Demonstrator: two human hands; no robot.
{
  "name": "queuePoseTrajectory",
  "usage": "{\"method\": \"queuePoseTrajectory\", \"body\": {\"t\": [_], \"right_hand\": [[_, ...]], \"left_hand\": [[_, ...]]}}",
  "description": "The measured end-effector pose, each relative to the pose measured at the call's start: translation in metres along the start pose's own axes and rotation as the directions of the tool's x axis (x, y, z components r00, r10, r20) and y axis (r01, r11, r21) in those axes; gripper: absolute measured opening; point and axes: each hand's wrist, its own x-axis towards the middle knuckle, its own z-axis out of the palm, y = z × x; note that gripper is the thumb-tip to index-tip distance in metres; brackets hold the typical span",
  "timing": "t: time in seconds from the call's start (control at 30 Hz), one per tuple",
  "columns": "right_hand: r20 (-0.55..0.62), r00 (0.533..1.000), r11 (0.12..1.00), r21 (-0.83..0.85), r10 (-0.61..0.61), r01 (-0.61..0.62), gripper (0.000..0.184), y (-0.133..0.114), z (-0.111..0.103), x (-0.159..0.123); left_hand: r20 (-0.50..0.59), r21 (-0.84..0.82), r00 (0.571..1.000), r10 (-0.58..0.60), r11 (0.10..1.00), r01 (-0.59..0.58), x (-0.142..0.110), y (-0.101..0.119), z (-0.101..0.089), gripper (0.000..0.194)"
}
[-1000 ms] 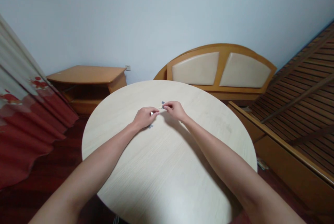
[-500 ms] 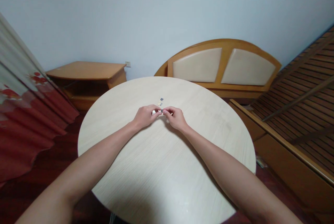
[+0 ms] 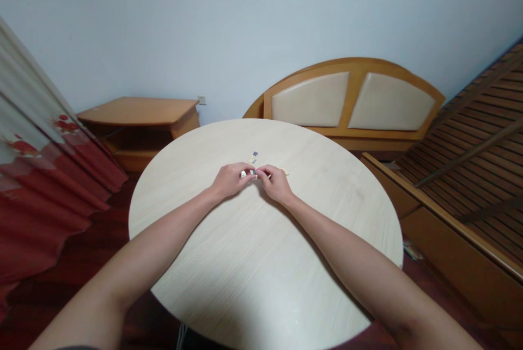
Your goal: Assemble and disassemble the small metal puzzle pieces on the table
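My left hand [image 3: 232, 178] and my right hand [image 3: 274, 182] meet above the middle of a round pale wooden table [image 3: 261, 263]. The fingertips of both hands pinch one small dark grey-green piece [image 3: 255, 172] between them; it is too small for me to tell its kind. Just beyond the fingers lie a small dark piece [image 3: 255, 153] and some small pale and grey pieces [image 3: 253, 161]. A white bit [image 3: 244, 174] shows by my left fingers, and a yellowish one [image 3: 287, 173] peeks out beside my right hand.
Behind the table at left stands a low wooden cabinet [image 3: 139, 110]. A headboard [image 3: 347, 127] with cream panels leans at the back wall. Wooden slats [image 3: 482, 143] and a bed frame board [image 3: 449, 241] line the right side. A red and white curtain [image 3: 49, 192] hangs at left.
The view has shifted slightly. My hands stay together around the small piece, with only a small movement of the fingers.
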Motion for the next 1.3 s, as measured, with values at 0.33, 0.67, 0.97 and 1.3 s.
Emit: {"method": "queuePoseTrajectory", "body": {"t": [0.33, 0.67, 0.97, 1.3], "right_hand": [[-0.055, 0.991, 0.993, -0.016, -0.120, 0.120, 0.017, 0.0047, 0.0018, -0.0008], [-0.068, 0.986, 0.989, -0.023, -0.150, 0.148, 0.013, 0.0071, 0.0017, -0.0012], [-0.071, 0.987, 0.988, -0.064, -0.144, 0.140, 0.014, 0.0059, 0.0013, -0.0011], [-0.073, 0.986, 0.987, -0.074, -0.148, 0.143, 0.014, 0.0079, 0.0028, -0.0005]], "left_hand": [[-0.007, -0.007, 1.000, -0.005, 1.000, 0.004, 0.0013, -0.0023, 0.0027, 0.022], [-0.003, -0.012, 1.000, 0.005, 1.000, -0.005, 0.0012, -0.0039, 0.0038, 0.025], [-0.014, -0.008, 1.000, -0.010, 1.000, 0.010, 0.0006, -0.0048, 0.0046, 0.024], [-0.012, -0.005, 1.000, -0.019, 1.000, 0.019, 0.0004, -0.0040, 0.0044, 0.024]]}}
